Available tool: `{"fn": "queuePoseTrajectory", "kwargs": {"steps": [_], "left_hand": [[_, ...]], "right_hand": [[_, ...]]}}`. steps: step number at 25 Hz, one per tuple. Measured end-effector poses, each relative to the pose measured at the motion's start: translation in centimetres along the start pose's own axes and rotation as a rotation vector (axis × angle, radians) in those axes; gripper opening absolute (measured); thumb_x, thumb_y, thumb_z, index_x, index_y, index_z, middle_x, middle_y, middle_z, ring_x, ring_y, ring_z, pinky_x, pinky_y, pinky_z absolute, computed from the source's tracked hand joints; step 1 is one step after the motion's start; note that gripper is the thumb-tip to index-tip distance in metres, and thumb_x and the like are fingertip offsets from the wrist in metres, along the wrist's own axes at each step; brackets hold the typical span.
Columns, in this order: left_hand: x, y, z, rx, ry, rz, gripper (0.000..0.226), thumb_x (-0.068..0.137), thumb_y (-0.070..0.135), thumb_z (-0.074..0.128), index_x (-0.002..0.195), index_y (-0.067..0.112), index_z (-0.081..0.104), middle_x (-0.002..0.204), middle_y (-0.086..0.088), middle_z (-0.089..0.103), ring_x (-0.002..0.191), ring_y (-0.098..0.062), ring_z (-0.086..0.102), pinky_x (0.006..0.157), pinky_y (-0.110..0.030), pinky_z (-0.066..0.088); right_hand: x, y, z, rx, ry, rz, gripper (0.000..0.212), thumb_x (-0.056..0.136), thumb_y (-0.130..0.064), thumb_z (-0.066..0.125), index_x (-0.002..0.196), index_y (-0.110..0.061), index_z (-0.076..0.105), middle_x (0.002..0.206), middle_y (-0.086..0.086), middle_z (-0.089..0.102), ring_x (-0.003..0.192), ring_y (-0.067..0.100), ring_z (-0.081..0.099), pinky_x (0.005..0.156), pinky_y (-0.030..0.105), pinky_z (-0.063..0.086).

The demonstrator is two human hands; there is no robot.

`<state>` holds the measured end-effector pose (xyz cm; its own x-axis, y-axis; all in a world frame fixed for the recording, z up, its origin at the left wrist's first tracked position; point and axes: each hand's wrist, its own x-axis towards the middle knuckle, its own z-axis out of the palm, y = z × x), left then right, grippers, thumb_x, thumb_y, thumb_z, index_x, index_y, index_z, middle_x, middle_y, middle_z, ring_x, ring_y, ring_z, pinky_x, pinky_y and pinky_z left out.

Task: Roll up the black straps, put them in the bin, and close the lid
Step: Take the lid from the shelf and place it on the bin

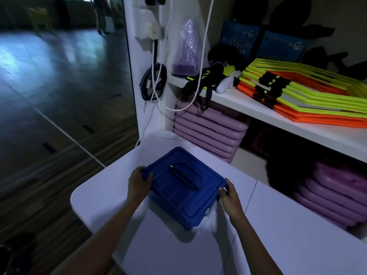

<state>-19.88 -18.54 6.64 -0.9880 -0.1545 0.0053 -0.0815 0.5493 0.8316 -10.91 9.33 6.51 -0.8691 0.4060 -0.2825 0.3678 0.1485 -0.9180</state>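
Head view: bin [195, 217] sits on worktop [288, 225] w/ blue lid [184, 187] on top, long axis running far-left to near-right. My left hand [139, 180] grips lid's left corner, fingers curled over the rim; right hand [228, 193] grips the right edge by a dark latch. Both hands equally near. Straps not visible, presumably inside. Next, as I judge: press down at both edges. Legible: "70" on blue boxes [262, 43] on shelf; other print too blurred.
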Motion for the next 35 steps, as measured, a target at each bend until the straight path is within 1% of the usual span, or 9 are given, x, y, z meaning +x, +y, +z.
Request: {"fn": "queuePoseTrajectory", "kwargs": {"steps": [4,7,14,20,23,25,28,32,35], "left_hand": [[0.0,-0.3,-0.2,-0.055,-0.034,-0.039,0.033,0.081,0.018,0.072,0.105,0.001,0.056,0.099,-0.012,0.063,0.086,-0.027,0.061,0.076,-0.033,0.050],[-1.1,-1.0,-0.6,-0.117,-0.035,-0.075,0.025,0.080,0.022,0.074,0.094,0.007,0.060,0.093,-0.008,0.066,0.081,-0.023,0.064,0.070,-0.030,0.049],[-5.8,-1.5,0.6,-0.256,-0.119,-0.100,0.022,0.085,0.021,0.068,0.103,0.011,0.062,0.095,-0.011,0.068,0.083,-0.027,0.065,0.078,-0.044,0.056],[-12.6,0.4,4.3,-0.247,-0.320,-0.020,0.026,0.079,0.017,0.075,0.087,0.006,0.052,0.086,-0.008,0.062,0.074,-0.019,0.061,0.057,-0.022,0.052],[-16.5,1.9,7.1,-0.224,-0.497,0.047,0.034,0.075,0.017,0.078,0.075,0.012,0.044,0.073,-0.007,0.056,0.063,-0.016,0.058,0.055,-0.026,0.048],[-19.0,2.8,8.6,-0.221,-0.535,0.125,0.039,0.076,0.014,0.077,0.069,0.012,0.039,0.064,-0.005,0.048,0.054,-0.008,0.049,0.055,-0.022,0.042],[-21.9,3.8,10.2,-0.188,-0.551,0.181,0.032,0.082,0.014,0.070,0.066,0.009,0.042,0.064,-0.005,0.046,0.057,-0.015,0.048,0.059,-0.029,0.043],[-21.0,4.5,11.8,-0.206,-0.612,-0.023,0.045,0.074,0.049,0.067,0.076,0.006,0.056,0.077,-0.012,0.063,0.070,-0.022,0.061,0.069,-0.039,0.051],[-19.7,6.2,13.2,-0.272,-0.897,-0.244,0.055,0.071,0.054,0.068,0.094,0.005,0.066,0.095,-0.012,0.071,0.088,-0.029,0.067,0.084,-0.041,0.054]], "right_hand": [[1.6,-0.1,-0.3,0.029,0.015,0.054,0.048,0.099,-0.023,0.044,0.145,-0.031,0.031,0.106,0.011,0.060,0.086,0.025,0.059,0.086,0.040,0.051],[1.8,0.0,-0.8,0.046,-0.013,0.072,0.047,0.100,-0.025,0.039,0.145,-0.032,0.028,0.091,0.009,0.058,0.078,0.023,0.053,0.075,0.035,0.047],[-3.7,2.9,-3.0,0.184,0.078,0.057,0.049,0.098,-0.014,0.042,0.143,-0.030,0.030,0.111,0.018,0.058,0.084,0.019,0.059,0.064,0.024,0.046],[-8.1,6.9,-10.1,0.281,0.256,0.073,0.042,0.098,-0.018,0.047,0.139,-0.025,0.041,0.109,0.017,0.059,0.087,0.026,0.061,0.072,0.036,0.051],[-11.3,9.5,-14.6,0.399,0.383,0.149,0.032,0.098,-0.021,0.047,0.130,-0.019,0.049,0.114,0.016,0.062,0.091,0.024,0.063,0.078,0.038,0.053],[-13.2,10.8,-17.1,0.424,0.435,0.185,0.029,0.097,-0.023,0.049,0.125,-0.015,0.054,0.116,0.015,0.063,0.091,0.023,0.063,0.074,0.036,0.053],[-16.0,12.7,-20.0,0.427,0.481,0.210,0.033,0.095,-0.030,0.054,0.123,-0.012,0.055,0.120,0.015,0.063,0.096,0.025,0.063,0.081,0.038,0.053],[-19.5,14.1,-20.7,0.396,0.491,0.286,0.053,0.089,-0.041,0.060,0.132,-0.015,0.043,0.113,0.005,0.061,0.101,0.022,0.061,0.092,0.044,0.051],[-21.5,15.1,-19.9,0.391,0.475,0.296,0.045,0.088,-0.034,0.063,0.126,-0.012,0.050,0.108,0.009,0.064,0.099,0.023,0.063,0.089,0.042,0.053]]}}
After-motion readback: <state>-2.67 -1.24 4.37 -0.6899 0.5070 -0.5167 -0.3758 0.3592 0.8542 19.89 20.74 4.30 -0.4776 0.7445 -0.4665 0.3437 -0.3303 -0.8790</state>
